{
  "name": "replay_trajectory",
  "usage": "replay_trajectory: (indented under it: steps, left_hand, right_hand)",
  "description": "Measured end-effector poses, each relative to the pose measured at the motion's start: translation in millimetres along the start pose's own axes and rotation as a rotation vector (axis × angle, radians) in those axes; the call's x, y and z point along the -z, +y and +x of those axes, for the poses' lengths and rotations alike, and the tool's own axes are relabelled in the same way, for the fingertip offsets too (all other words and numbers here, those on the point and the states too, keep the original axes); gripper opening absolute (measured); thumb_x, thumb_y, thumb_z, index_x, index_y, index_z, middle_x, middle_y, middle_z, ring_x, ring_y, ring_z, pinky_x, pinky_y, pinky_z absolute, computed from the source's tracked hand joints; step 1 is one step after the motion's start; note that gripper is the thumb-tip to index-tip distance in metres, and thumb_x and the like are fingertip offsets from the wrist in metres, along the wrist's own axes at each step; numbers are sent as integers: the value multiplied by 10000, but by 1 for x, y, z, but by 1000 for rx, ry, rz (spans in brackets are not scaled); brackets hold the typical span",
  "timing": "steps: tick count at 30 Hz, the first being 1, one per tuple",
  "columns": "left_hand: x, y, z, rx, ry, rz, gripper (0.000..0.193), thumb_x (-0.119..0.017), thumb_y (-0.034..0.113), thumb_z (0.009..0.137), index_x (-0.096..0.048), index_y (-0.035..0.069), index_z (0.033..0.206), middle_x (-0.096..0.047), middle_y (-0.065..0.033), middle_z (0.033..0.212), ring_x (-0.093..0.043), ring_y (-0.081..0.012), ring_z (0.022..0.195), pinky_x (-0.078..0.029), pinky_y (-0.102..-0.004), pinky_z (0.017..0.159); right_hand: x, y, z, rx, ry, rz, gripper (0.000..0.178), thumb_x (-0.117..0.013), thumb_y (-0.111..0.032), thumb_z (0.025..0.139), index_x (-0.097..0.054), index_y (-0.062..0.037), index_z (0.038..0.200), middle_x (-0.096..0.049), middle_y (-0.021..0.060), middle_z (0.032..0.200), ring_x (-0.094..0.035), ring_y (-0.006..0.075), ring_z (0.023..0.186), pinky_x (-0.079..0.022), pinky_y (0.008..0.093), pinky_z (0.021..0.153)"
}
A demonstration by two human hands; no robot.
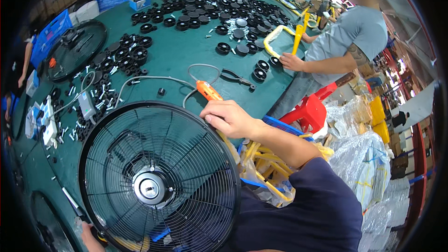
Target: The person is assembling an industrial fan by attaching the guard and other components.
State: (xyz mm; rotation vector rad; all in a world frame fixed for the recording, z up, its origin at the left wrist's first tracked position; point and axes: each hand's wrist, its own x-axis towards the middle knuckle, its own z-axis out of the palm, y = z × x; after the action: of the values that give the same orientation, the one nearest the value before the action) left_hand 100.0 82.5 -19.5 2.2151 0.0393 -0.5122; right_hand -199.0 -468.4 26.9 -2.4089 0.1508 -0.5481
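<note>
A round black wire-guarded fan (150,187) with a silver hub stands tilted in front of me, close to my body. My right hand (231,117) is closed on its upper right rim. Just beyond those fingers an orange corded screwdriver (208,91) lies on the green table. My left hand (88,237) is at the fan's lower left edge, partly cut off and hidden by the rim, so its grip is unclear. Beside it is a pale rod-like tool (72,199) with a dark end. Yellow wrapped tubing (227,146) shows behind the fan's right edge.
Many black round caps (189,16) and scattered screws cover the green table (177,49). Black pliers (237,79) lie near the right edge. A co-worker (336,42) holds a yellow frame (275,37). A blue crate (288,125) of yellow parts and a red stool (311,111) stand at right.
</note>
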Motion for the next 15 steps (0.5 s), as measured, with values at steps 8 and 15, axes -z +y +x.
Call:
replay_trajectory:
  steps: [8,15]
  left_hand:
    - [-55,-32,-47,-746,414,-103,470,-423,305,996,-542,-75,1246,-594,-166,1199,-553,-241,1133,-411,-353,1013]
    - [-12,41,-35,-408,57,-41,391,-535,351,977,-623,-13,1091,-623,-77,958,-578,-168,907,-437,-302,844]
  right_hand:
    - [-10,-1,7,18,104,57,158,-561,-99,901,-668,5,952,-655,139,838,-648,321,778,-515,410,706]
    - [-2,-3,1,-19,23,-39,181,-550,-119,909,-664,2,979,-664,149,870,-649,335,807,-516,414,735]
